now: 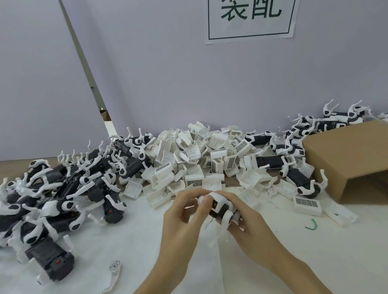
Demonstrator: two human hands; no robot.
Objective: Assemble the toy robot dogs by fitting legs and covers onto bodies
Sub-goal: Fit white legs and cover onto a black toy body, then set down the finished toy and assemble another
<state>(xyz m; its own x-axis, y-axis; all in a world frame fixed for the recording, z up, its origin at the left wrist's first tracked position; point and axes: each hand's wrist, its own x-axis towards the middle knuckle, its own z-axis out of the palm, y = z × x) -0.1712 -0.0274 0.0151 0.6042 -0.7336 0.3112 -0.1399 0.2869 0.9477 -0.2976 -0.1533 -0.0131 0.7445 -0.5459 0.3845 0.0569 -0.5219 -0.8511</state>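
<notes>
Heap of loose white plastic covers (189, 156) lies just beyond my hands. Black-and-white plastic toy dog body (223, 209) sits in my right hand (245, 225), fingers curled round it, long axis slanting away-left. Left hand (181, 218) pinches its white near-left end; likely seating a cover.

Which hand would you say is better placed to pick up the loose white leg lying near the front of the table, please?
Probably the left hand. The loose leg lies on its side of the table, and the right hand has the fuller grip on the toy dog, so it can keep holding.
</notes>
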